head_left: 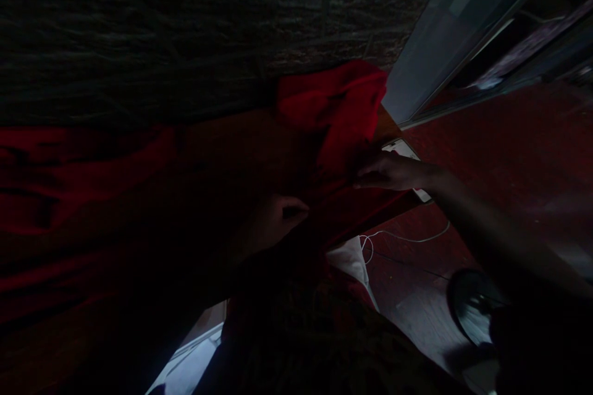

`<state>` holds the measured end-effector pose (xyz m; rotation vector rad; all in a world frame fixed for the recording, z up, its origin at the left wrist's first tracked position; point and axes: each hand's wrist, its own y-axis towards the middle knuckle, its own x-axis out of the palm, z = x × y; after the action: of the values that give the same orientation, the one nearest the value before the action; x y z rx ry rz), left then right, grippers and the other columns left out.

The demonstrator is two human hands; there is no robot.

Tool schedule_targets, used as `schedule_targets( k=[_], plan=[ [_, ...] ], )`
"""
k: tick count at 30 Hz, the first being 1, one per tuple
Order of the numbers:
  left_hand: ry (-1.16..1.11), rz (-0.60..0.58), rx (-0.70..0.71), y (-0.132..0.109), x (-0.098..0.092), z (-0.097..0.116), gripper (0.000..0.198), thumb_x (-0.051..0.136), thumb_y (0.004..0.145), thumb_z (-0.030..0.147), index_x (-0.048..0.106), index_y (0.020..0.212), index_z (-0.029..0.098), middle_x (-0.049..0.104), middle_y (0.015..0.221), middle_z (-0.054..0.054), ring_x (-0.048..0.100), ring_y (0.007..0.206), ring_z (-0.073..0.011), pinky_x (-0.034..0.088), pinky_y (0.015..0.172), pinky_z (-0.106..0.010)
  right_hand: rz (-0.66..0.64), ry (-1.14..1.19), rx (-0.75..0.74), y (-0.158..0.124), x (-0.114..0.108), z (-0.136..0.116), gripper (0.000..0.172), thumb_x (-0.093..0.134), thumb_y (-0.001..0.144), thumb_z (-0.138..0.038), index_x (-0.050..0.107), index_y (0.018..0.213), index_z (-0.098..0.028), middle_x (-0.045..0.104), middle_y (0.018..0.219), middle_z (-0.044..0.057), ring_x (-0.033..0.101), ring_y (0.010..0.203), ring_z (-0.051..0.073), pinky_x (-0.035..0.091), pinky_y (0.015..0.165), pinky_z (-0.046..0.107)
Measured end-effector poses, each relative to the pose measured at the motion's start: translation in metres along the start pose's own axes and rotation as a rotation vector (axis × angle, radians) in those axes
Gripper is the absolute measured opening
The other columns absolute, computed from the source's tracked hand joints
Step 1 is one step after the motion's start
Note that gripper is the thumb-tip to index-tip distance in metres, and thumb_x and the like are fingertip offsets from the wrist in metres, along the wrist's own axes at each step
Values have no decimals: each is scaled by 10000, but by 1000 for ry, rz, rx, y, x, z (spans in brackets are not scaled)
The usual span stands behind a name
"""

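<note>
Dim light hides much detail. A dark red cloth (345, 203) lies along the table's near right side, between my two hands. My left hand (273, 222) is at its left part, thumb and forefinger pinched together, apparently on the fabric. At the cloth's right part, my right hand (389, 171) has thumb and fingertips closed down at the fabric. Just beyond, a brighter crumpled piece of red fabric (336, 105) lies near the wall; whether it joins the dark cloth I cannot tell.
More red fabric (92, 179) spreads across the left of the brown table (231, 142). A rough wall (185, 31) borders the far side. A pale flat object (401, 148) lies under my right wrist. White cable (407, 238) and a round dark-rimmed object (475, 308) are on the floor.
</note>
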<state>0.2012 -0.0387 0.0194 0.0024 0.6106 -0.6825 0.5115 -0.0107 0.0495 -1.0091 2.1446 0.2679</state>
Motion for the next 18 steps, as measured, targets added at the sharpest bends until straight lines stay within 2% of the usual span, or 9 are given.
schedule_targets(
  k=[4, 9, 15, 18],
  plan=[
    [-65, 52, -45, 0, 5, 3, 171, 636, 846, 285, 733, 959, 200, 762, 972, -26, 709, 892, -188, 551, 850, -310, -6, 20, 14, -3, -1, -2, 386, 554, 962, -477, 682, 813, -145, 626, 708, 3, 518, 622, 87, 398, 570, 225],
    [-85, 46, -24, 3, 7, 4, 138, 633, 847, 281, 738, 877, 197, 763, 895, -20, 708, 835, -184, 550, 821, -302, 11, 47, 7, -4, 3, 2, 389, 559, 960, -477, 694, 820, -141, 631, 697, 4, 510, 609, 88, 395, 562, 230],
    [-15, 24, -11, 3, 0, -1, 139, 620, 849, 256, 746, 875, 205, 765, 888, -14, 709, 824, -182, 546, 784, -289, 111, -40, -12, -2, 12, 7, 394, 562, 957, -480, 688, 787, -148, 623, 679, 7, 507, 593, 92, 381, 566, 238],
    [-2, 16, -1, 4, -1, -2, 118, 634, 835, 231, 747, 856, 204, 764, 873, -12, 707, 810, -180, 542, 786, -292, 136, -55, -4, -4, 9, 7, 377, 562, 955, -483, 701, 835, -153, 662, 751, 26, 555, 649, 109, 411, 606, 242]
  ],
)
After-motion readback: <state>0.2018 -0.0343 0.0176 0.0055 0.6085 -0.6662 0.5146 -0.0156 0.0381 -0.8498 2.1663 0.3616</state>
